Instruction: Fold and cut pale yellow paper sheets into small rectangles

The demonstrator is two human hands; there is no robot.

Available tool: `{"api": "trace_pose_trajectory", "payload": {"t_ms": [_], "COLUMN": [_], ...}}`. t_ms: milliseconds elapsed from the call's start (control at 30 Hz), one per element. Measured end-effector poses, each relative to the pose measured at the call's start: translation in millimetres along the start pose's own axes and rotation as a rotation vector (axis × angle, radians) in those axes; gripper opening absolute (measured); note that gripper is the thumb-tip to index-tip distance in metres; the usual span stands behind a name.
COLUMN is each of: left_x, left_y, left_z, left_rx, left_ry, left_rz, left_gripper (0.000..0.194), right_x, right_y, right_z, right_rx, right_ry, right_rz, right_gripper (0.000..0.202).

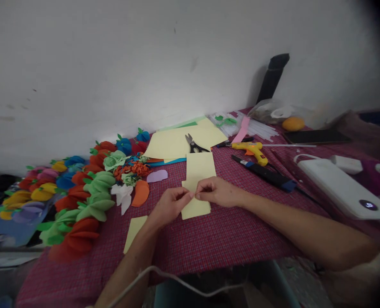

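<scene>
Pale yellow paper pieces (198, 166) lie overlapped on the checked red cloth in front of me. Over their lower part, my left hand (173, 205) comes in from the left, its thumb and forefinger pinched together. My right hand (217, 191) meets it from the right, also in a pinch, fingertips nearly touching the left ones. Whatever is between the fingertips is too small to make out. Just beyond the pieces, black-handled scissors (194, 146) rest on larger yellow sheets (167, 143). Another small yellow piece (134, 229) lies left, partly behind my left forearm.
Colourful paper fruit shapes (95, 192) crowd the left side. At right are a yellow glue gun (252, 149), a black tool (266, 174), a white power bank (343, 186) and a dark phone (318, 136). A white cable (177, 280) crosses the front edge above a bin.
</scene>
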State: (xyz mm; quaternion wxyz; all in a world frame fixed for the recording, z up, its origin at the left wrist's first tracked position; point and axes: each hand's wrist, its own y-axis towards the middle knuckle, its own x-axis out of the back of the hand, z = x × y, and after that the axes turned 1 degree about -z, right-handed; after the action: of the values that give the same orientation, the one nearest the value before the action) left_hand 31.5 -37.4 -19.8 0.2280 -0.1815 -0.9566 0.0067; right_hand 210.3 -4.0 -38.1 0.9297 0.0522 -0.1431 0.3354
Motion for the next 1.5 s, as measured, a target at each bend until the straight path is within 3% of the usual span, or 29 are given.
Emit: {"api": "trace_pose_trajectory", "payload": {"t_ms": [133,300,533,933,1100,1300,1367,1433,1500], "left_x": [0.3,7.0,19.7,1.4,-0.1,26.5,35.2,35.3,25.3], "left_y": [0,-3,-3,1,-2,-28,-38,-44,-44], "left_z": [1,2,8,3,-2,-16,-19,-23,-26], "left_rx": [-0.037,-0.036,-0.012,-0.108,-0.037,0.025,0.106,0.112,0.050], "left_ry": [0.011,0.031,-0.033,0.090,0.130,0.243,0.266,0.286,0.284], "left_rz": [0.047,-0.006,-0.121,-0.022,0.010,-0.066,-0.173,-0.333,-0.379], "left_gripper": [0.027,0.027,0.027,0.027,0.031,0.030,0.032,0.034,0.033], "right_x": [2,9,27,4,6,19,23,23,20], "right_y": [-1,1,3,2,2,3,3,2,0], "right_z": [-1,4,8,0,0,7,10,12,13], "right_rx": [-0.009,-0.055,-0.115,-0.021,-0.007,-0.023,-0.025,-0.025,-0.028], "right_ry": [-0.014,0.103,0.244,0.104,0.112,0.261,0.298,0.322,0.332], "right_rz": [0.016,0.032,-0.113,-0.015,0.000,-0.007,-0.007,0.013,0.059], "right_gripper": [0.015,0.014,0.012,0.016,0.013,0.011,0.010,0.009,0.008]}}
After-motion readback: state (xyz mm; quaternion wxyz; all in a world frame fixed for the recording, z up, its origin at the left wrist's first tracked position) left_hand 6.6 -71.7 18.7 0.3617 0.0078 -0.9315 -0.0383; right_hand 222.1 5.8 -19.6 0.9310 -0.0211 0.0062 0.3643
